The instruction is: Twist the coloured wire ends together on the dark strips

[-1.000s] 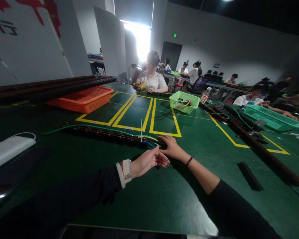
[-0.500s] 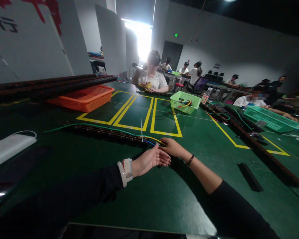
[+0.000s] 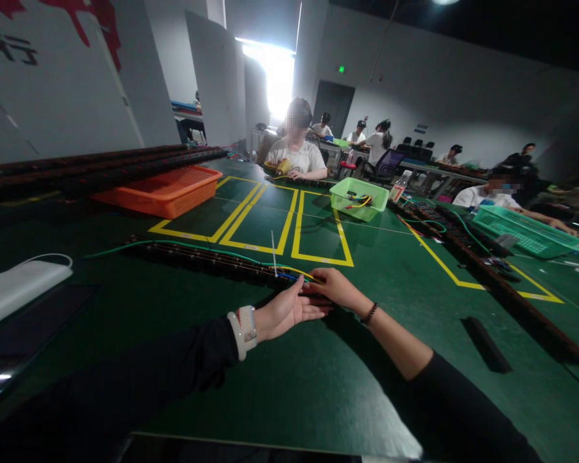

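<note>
A long dark strip [image 3: 202, 257] lies across the table, with a green wire [image 3: 183, 244] along its far side. Blue and yellow wires [image 3: 294, 268] come together at its right end, where a white cable tie [image 3: 273, 254] sticks up. My right hand [image 3: 336, 287] is closed around the wires at that end, its fingertips partly hidden. My left hand [image 3: 289, 310] lies just in front, palm turned up and fingers stretched out below the right hand. The left thumb is up against the wires; whether it presses on them I cannot tell.
On the green table [image 3: 289, 399] stand an orange basket [image 3: 174, 196] and a light green basket [image 3: 359, 200] holding wires. Another dark strip [image 3: 502, 276] lies at right, near a short black bar [image 3: 486, 344]. A white device [image 3: 24, 289] sits at left. A co-worker [image 3: 296, 154] faces me.
My left fingers have come closer together and tucked nearer the right hand. My right hand stays at the wires. The strip and cable tie have hardly moved.
</note>
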Tool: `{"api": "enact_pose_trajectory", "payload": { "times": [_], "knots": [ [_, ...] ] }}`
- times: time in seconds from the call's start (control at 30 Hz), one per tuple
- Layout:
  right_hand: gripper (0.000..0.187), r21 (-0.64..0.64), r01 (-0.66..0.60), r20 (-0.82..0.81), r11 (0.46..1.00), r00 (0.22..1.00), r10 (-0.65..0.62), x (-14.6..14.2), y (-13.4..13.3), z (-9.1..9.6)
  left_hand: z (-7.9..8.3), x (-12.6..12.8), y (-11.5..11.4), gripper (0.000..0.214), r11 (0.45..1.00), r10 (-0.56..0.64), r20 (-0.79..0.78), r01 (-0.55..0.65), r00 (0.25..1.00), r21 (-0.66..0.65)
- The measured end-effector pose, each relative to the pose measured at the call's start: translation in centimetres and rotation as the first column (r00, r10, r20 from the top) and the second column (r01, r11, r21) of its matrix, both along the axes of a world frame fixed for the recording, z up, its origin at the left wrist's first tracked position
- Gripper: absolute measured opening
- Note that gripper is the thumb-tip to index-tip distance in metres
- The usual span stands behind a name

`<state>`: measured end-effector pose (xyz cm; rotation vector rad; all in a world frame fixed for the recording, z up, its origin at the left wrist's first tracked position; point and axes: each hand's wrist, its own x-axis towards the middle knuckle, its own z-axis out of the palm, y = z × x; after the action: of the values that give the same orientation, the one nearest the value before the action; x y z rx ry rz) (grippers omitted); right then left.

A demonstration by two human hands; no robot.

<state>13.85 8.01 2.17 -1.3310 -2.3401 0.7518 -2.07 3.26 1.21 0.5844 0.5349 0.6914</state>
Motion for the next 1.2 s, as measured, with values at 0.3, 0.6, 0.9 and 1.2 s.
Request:
{"api": "enact_pose_trajectory", "payload": {
  "times": [0.3, 0.6, 0.9, 1.2],
  "knots": [
    [0.02, 0.386, -0.218, 0.608, 0.896, 0.791, -0.07, -1.9, -3.3, 2.4, -0.1, 0.3, -0.1, 0.026, 0.984, 0.167, 0.059, -0.162, 0.984, -0.076],
    [0.016, 0.506, -0.378, 0.652, 0.775, 0.756, -0.057, -3.2, -4.9, 2.5, -0.7, 0.4, 0.1, 0.02, 0.957, 0.277, 0.053, -0.271, 0.959, -0.1],
    [0.022, 0.287, 0.01, 0.372, 0.958, 0.92, -0.121, -0.4, -3.9, 5.6, -1.0, 0.1, 0.3, 0.028, 0.979, 0.197, 0.07, -0.192, 0.978, -0.074],
    [0.036, 0.095, -0.054, 0.599, 0.994, 0.801, -0.014, -0.9, -5.0, 5.3, -0.8, 0.1, 0.3, 0.036, 0.988, 0.154, 0.067, -0.152, 0.986, -0.042]
  ]
}}
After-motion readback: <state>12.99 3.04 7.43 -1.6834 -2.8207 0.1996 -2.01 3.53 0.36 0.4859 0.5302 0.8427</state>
